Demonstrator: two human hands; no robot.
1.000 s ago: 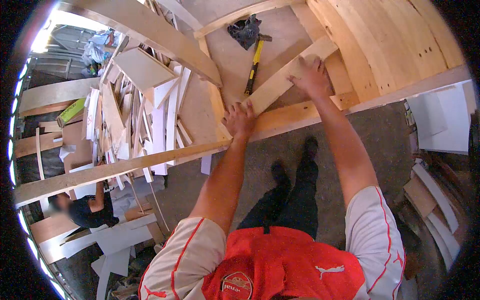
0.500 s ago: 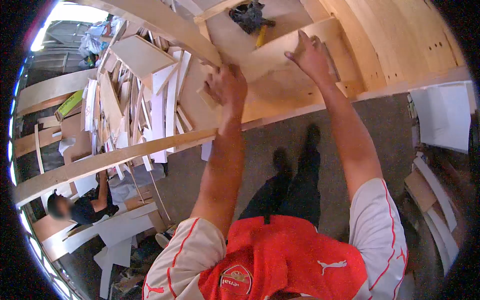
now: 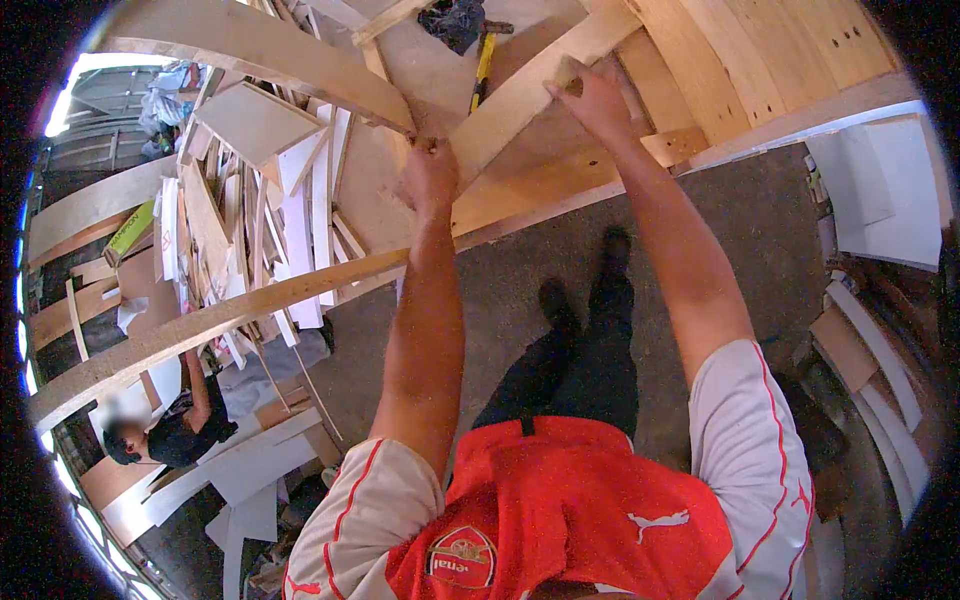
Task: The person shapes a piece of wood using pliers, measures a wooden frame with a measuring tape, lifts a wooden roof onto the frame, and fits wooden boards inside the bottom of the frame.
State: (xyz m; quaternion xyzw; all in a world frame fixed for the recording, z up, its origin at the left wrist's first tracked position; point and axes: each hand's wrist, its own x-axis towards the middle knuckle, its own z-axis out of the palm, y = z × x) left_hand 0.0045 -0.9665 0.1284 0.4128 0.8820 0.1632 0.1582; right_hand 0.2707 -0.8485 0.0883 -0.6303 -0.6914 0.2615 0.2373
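A light wooden board [image 3: 520, 95] lies diagonally across the wooden frame [image 3: 540, 195]. My left hand [image 3: 432, 172] is closed at the board's lower left end, beside the end of a long beam [image 3: 270, 62]; what its fingers grip is hidden. Farther right, my right hand [image 3: 592, 100] is closed around the board's near edge, thumb toward the top face. Behind the board, a yellow and black hammer [image 3: 484, 68] lies on the panel inside the frame, next to a crumpled black plastic bag [image 3: 453, 24].
Scrap wood strips [image 3: 235, 190] are heaped at the left. A long rail [image 3: 230, 308] runs leftward from the frame. A person in dark clothes [image 3: 185, 425] is at the lower left. White panels [image 3: 880, 200] stand at the right.
Both hands went from resting on the board to closed fingers. The board was tilted up half a second ago and now lies flatter, with the hammer in view again.
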